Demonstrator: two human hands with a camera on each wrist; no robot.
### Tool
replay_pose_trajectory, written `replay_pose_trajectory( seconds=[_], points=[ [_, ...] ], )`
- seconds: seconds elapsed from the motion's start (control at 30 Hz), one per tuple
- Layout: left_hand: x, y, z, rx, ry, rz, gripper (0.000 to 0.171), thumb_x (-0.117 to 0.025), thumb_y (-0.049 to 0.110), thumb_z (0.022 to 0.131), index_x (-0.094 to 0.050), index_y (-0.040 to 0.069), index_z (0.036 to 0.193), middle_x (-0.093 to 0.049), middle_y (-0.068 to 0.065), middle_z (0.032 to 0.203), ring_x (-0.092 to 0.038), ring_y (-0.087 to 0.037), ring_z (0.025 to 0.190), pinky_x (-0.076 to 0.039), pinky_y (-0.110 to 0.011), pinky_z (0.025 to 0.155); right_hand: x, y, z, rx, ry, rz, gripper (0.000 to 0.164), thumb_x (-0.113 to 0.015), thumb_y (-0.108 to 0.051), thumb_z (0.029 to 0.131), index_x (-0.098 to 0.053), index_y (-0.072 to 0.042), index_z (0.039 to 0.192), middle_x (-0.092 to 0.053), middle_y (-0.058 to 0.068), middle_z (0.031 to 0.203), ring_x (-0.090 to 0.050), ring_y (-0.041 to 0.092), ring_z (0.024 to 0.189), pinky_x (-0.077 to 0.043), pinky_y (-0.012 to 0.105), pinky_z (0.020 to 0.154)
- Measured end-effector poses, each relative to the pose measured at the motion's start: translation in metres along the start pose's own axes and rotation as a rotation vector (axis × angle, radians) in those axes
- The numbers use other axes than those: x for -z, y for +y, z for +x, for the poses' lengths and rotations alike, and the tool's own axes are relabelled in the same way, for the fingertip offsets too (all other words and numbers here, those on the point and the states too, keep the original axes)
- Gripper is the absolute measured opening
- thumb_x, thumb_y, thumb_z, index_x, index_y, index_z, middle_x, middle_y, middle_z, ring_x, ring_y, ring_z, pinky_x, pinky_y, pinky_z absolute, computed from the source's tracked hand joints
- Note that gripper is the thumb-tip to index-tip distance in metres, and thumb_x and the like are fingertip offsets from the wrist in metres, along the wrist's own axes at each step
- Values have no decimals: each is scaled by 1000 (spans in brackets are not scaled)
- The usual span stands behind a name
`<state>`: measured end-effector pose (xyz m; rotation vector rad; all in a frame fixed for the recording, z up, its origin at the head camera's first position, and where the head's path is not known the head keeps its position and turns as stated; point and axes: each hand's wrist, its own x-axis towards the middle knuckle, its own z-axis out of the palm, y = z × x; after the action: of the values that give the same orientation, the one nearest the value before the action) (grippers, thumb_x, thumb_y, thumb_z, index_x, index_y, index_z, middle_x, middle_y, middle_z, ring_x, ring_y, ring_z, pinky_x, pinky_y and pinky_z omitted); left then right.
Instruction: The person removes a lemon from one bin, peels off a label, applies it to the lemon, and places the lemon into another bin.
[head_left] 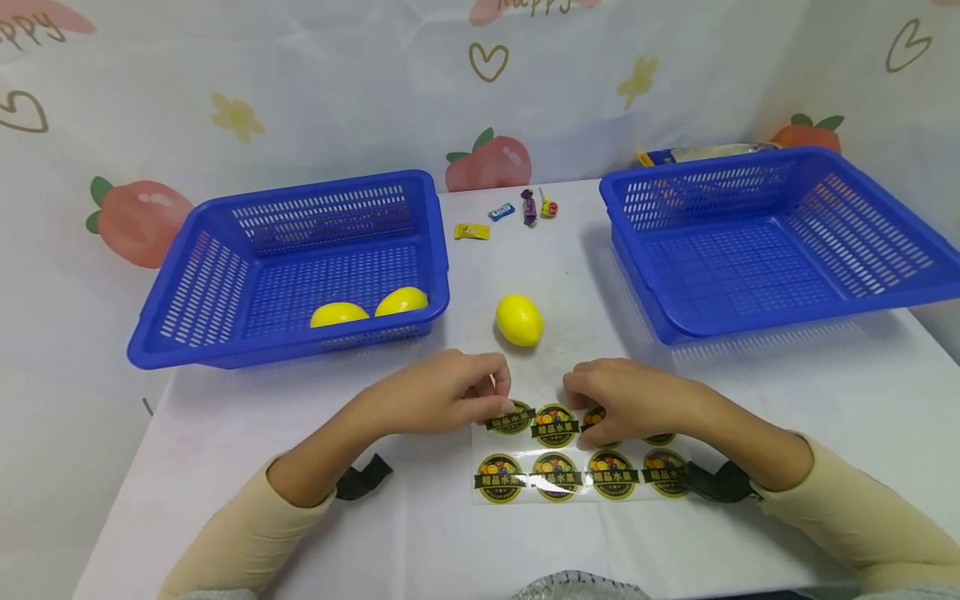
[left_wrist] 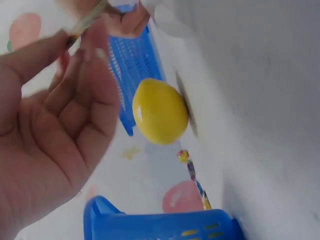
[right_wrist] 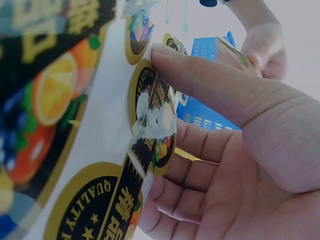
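A clear sheet of round black-and-gold fruit stickers lies before me in the head view. My left hand pinches a sticker at the sheet's upper left corner; this sticker looks tilted, and whether it is fully off the sheet I cannot tell. At the sheet's upper right, my right hand grips the sheet, its thumb on the printed face and the other fingers behind. Some stickers are hidden under that hand. Just beyond both hands sits a yellow lemon, also seen in the left wrist view.
A blue basket at the left holds two lemons. Another blue basket stands at the right, with a package behind it. Several wrapped sweets lie at the back. Black straps hang by the wrists.
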<state>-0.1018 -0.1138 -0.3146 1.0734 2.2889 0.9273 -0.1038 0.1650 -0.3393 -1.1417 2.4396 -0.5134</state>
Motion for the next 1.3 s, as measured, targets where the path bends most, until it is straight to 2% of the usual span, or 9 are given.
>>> replay_pose_trajectory(
  seconds=[0.1,0.27,0.67,0.97,1.13,1.3],
  points=[
    [5,-1,2,-1,100,-126,10,-67,12,97,-57,11,100,-68,4,85,-62,-12,72,-53,-27,64,0,0,0,-6,-6,-2,34,-87,-28,77,-55,-18,85,-47,-8,77,-43,9,71,-39,27,63],
    [7,-4,5,-3,267,-182,17,-70,1,92,-59,7,104,-69,-2,90,-64,-13,78,-58,-30,71,0,0,0,-2,-7,-7,34,-87,-27,77,-55,-18,85,-47,-8,77,-43,9,71,-38,27,63],
    [3,-6,16,47,457,-220,26,-68,2,91,-57,8,114,-66,-5,96,-63,-18,83,-57,-32,71,1,0,-1,12,-11,-21,34,-86,-28,77,-55,-19,85,-47,-9,77,-43,8,71,-39,27,63],
    [2,-8,24,72,508,-195,30,-65,4,92,-58,11,121,-64,-3,101,-63,-16,88,-57,-31,75,11,-3,1,47,-35,-41,28,-81,-32,83,-58,-17,87,-48,-9,78,-43,8,70,-39,28,62],
    [1,-10,27,80,521,-190,31,-64,3,93,-57,10,122,-64,-4,102,-64,-16,86,-57,-30,74,15,-2,6,58,52,-78,23,-77,-31,86,-60,-15,86,-51,-7,78,-44,9,69,-41,28,61],
    [0,-11,28,98,530,-197,33,-63,4,93,-55,10,124,-63,-5,105,-65,-16,85,-57,-30,74,14,-2,13,-48,169,-122,26,-77,-30,88,-58,-12,87,-52,-3,80,-47,13,69,-43,32,61]
  ],
)
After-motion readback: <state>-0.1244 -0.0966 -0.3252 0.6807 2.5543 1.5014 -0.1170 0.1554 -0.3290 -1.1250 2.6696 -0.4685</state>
